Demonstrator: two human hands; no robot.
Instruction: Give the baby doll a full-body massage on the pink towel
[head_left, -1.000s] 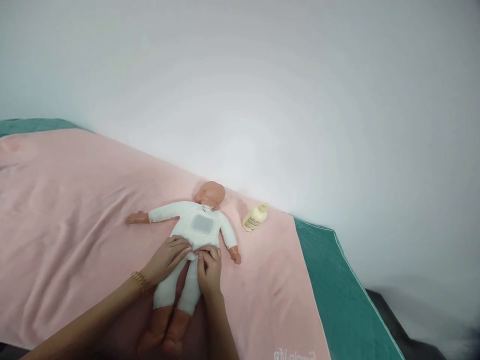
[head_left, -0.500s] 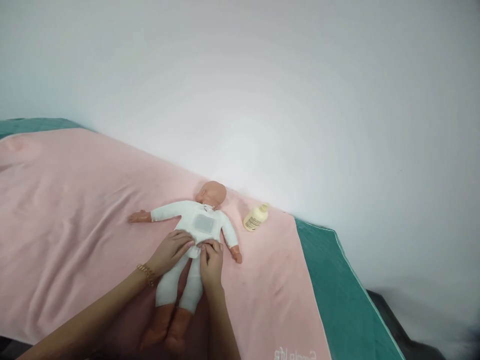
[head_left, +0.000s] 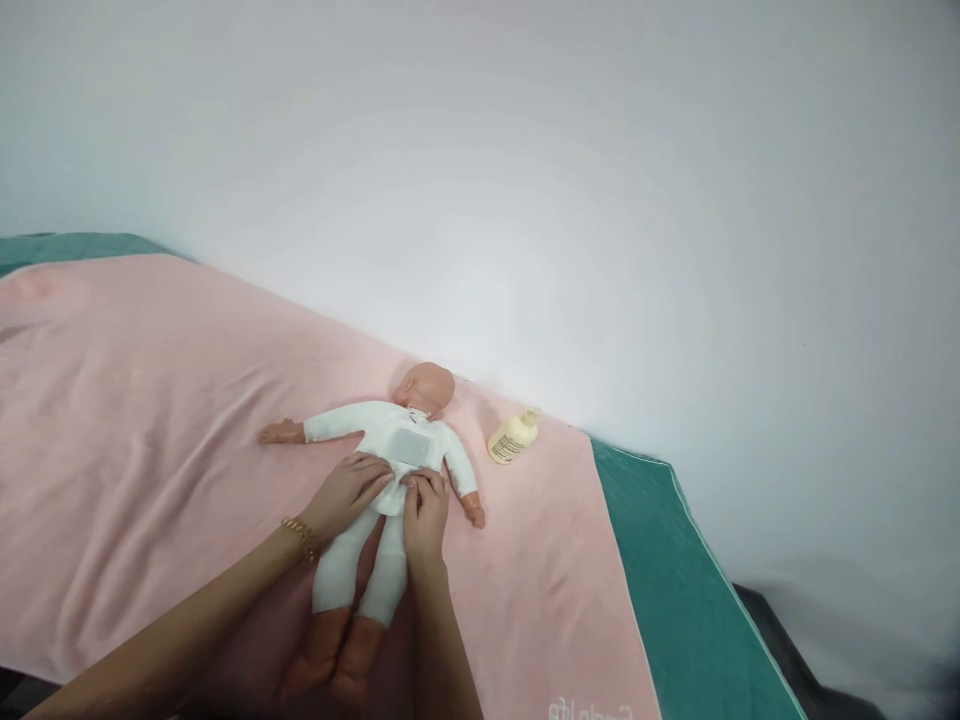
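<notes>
A baby doll with white cloth body and bare plastic head, hands and feet lies stretched out, the back of its head up. My left hand is at the left side of its lower back, fingers bent toward the middle and thumb close to them. From the other side my right hand grips the waist with curled fingers. Between my fingertips the white cloth looks bunched. A grey rectangular patch shows on the doll's back just above my hands.
A cream-coloured bottle stands right of the doll's head, near the wall. Under the doll spreads a wrinkled pink blanket. Green cloth shows at the right, with a dark edge beyond it.
Both hands have slid slightly up the doll's back, toward the grey patch. The doll and the bottle lie almost as before.
</notes>
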